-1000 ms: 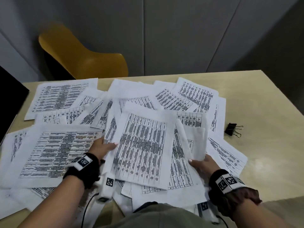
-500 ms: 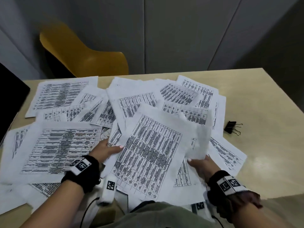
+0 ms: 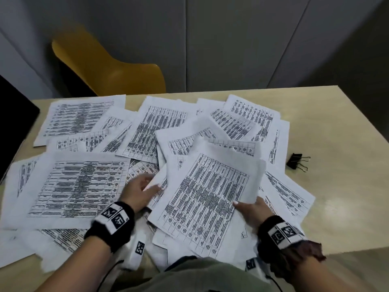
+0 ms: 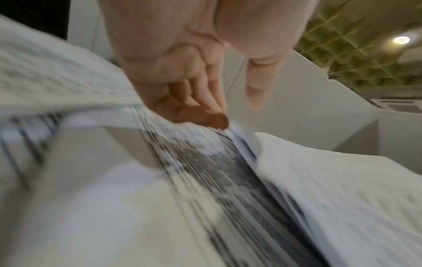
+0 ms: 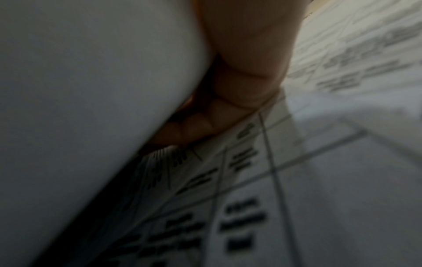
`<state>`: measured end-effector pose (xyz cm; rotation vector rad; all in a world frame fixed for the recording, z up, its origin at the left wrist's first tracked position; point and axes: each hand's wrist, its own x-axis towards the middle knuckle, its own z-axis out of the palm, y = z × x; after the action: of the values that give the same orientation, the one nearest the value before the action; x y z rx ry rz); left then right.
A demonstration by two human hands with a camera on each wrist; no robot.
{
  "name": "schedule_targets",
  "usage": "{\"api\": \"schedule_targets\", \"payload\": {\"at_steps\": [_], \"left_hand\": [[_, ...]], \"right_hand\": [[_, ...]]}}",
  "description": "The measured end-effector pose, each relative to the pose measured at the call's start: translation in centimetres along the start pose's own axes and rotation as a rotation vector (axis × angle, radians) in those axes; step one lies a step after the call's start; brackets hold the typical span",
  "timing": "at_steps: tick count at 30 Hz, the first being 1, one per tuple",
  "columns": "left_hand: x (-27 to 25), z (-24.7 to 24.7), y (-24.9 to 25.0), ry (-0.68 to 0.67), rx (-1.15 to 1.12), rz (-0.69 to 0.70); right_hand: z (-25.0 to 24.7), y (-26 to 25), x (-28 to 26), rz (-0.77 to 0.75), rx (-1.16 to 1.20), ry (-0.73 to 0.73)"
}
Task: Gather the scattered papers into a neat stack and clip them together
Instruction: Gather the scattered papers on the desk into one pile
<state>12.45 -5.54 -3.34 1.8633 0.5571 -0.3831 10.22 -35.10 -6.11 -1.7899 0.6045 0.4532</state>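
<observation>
Printed table sheets (image 3: pixel 80 186) lie scattered and overlapping across the beige table (image 3: pixel 341 131). My right hand (image 3: pixel 252 209) grips a loose bundle of sheets (image 3: pixel 206 203) at its right edge, thumb on top; in the right wrist view its fingers (image 5: pixel 239 81) curl beneath a white sheet (image 5: pixel 91 90). My left hand (image 3: pixel 141 190) reaches to the bundle's left edge with straight fingers (image 4: pixel 205 101) sliding in between sheets, the thumb apart. A black binder clip (image 3: pixel 295 161) lies on bare table to the right of the papers, away from both hands.
A yellow chair (image 3: pixel 109 68) stands behind the table's far edge. A black flat object (image 3: pixel 14 119) sits at the far left. Grey wall panels (image 3: pixel 231 39) close the back. The table's right side beyond the clip is bare wood.
The bundle between my hands has swung clockwise and shifted a little to the right. Far sheets have shifted with it. The clip has not moved.
</observation>
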Motion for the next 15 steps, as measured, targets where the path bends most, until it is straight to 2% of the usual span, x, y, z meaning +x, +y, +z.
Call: {"api": "schedule_targets", "payload": {"at_steps": [2, 3, 4, 5, 7, 9, 12, 15], "left_hand": [[1.1, -1.7, -0.5, 0.288, 0.092, 0.086], [1.8, -2.6, -1.0, 0.406, 0.193, 0.074], [2.5, -3.4, -1.4, 0.473, 0.332, 0.022], [3.0, -4.0, -1.9, 0.470, 0.460, -0.063], [3.0, -4.5, -2.6, 0.360, 0.573, -0.231], [2.6, -4.1, -3.2, 0.238, 0.639, -0.286], [1.5, -2.9, -4.2, 0.083, 0.828, -0.219], [-0.3, -2.0, -4.5, -0.051, 0.884, -0.137]], "right_hand": [[-0.3, 0.1, -0.1, -0.017, 0.029, -0.013], [-0.4, 0.0, -0.1, -0.022, 0.026, -0.018], [-0.5, -0.1, 0.0, -0.023, 0.015, -0.023], [-0.4, -0.1, 0.1, -0.030, 0.015, -0.032], [-0.1, -0.1, 0.4, -0.019, 0.033, -0.048], [0.0, -0.4, 0.6, -0.018, 0.045, -0.049], [0.0, -0.6, 1.3, 0.010, 0.029, -0.067], [-0.1, -0.1, 2.3, 0.031, 0.009, -0.054]]}}
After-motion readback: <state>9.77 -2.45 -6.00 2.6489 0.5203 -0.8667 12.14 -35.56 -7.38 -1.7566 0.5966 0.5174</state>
